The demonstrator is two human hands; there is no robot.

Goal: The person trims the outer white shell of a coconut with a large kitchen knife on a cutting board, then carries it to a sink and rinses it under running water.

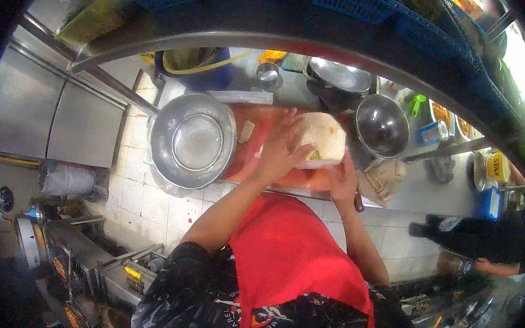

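A large, pale, peeled fruit or vegetable [324, 134] with a small green patch sits over a reddish cutting board [249, 158]. My left hand [282, 149] grips its left side, thumb across the near face. On the opposite side, my right hand [345, 177] holds the lower right edge; some of its fingers are hidden. A pale cut piece [246, 132] lies on the board, left of my left hand. Just beside my right wrist, a dark riveted handle [359, 203], likely a knife's, sticks out past the board's near edge.
A wide metal basin [195, 140] stands left of the board. To the right are a steel bowl [382, 126] and a crumpled beige cloth [383, 180]. A metal shelf [235, 39] with blue baskets hangs over the counter's back. Another person [506, 238] stands at right.
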